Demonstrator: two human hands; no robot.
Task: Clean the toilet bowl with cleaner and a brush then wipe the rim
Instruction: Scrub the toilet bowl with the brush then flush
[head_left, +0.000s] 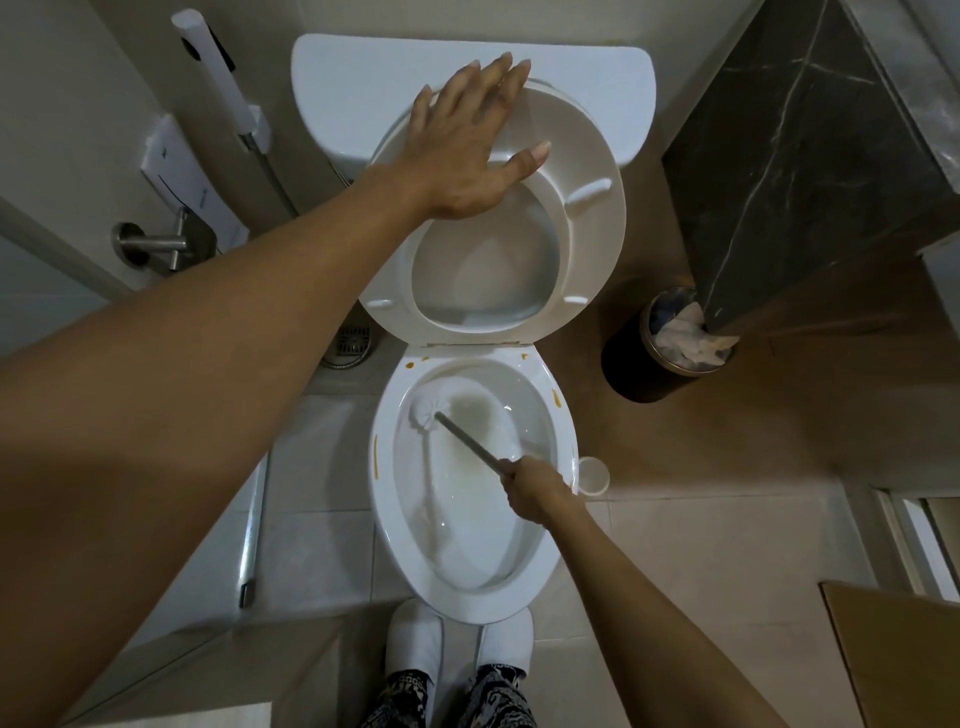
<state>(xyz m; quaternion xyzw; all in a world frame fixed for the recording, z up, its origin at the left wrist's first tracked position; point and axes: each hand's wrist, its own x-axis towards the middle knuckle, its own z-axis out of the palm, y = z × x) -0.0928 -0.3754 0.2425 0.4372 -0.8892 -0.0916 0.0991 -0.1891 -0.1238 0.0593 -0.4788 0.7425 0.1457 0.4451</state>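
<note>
The white toilet bowl (563, 415) lies below me with its seat (592, 218) raised against the tank (353, 93). Yellow-brown streaks mark the rim at the left, right and back. My left hand (467, 140) rests flat, fingers straight, on the top of the raised seat. My right hand (535, 491) grips the grey handle of the toilet brush (467, 439). Its white brush head (428, 410) sits against the bowl's upper left inner wall. The water in the bowl looks murky.
A black waste bin (634, 364) with crumpled paper stands to the right of the toilet, beside a dark marble counter (810, 156). A small white cup-like holder (592, 475) sits on the floor by the bowl. A bidet sprayer (218, 78), a metal wall fitting (156, 244) and a floor drain (353, 343) are at left.
</note>
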